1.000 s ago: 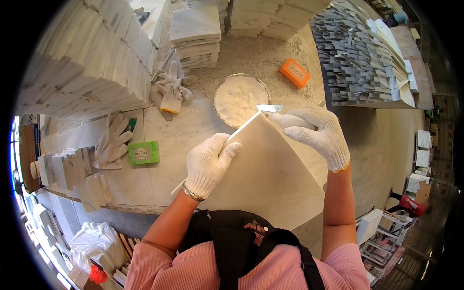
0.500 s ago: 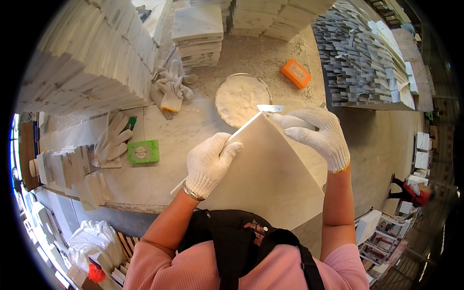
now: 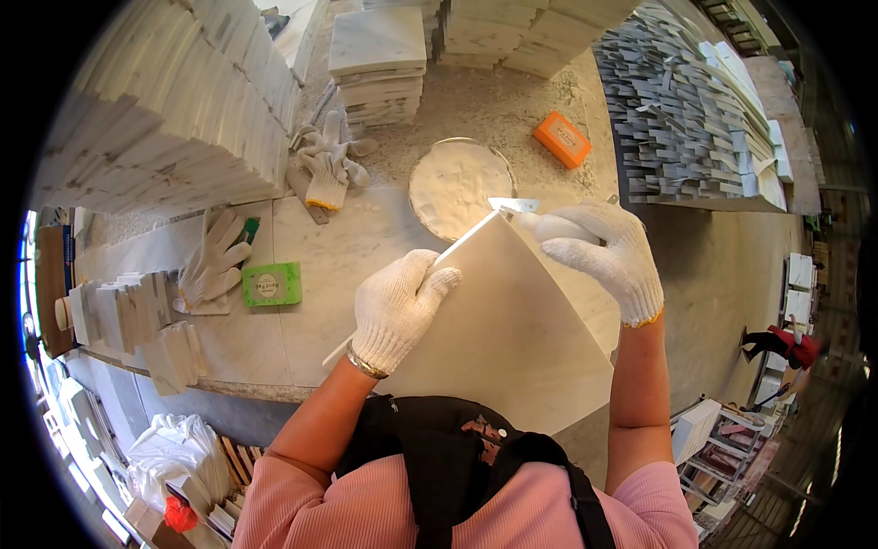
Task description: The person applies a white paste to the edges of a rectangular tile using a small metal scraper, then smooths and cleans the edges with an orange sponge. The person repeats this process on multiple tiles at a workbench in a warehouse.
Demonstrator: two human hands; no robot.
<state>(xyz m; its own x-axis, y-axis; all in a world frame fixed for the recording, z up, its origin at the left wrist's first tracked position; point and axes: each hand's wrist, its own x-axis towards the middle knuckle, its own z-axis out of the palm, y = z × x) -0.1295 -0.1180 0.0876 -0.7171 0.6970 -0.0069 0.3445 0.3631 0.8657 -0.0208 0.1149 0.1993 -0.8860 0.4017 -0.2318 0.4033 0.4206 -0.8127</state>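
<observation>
A dusty marble table (image 3: 302, 265) sits in a stone workshop, hemmed in by stacks of pale tiles (image 3: 174, 110) and grey strips (image 3: 686, 119). On it lie a round dish of white paste (image 3: 460, 186), an orange block (image 3: 562, 139), a green box (image 3: 271, 284) and spare gloves (image 3: 325, 165). A large square tile (image 3: 512, 339) is held tilted above the table's near edge. The gloved left hand (image 3: 398, 311) grips its left edge; the gloved right hand (image 3: 599, 252) is closed around a scraper (image 3: 514, 206) at the tile's top corner.
</observation>
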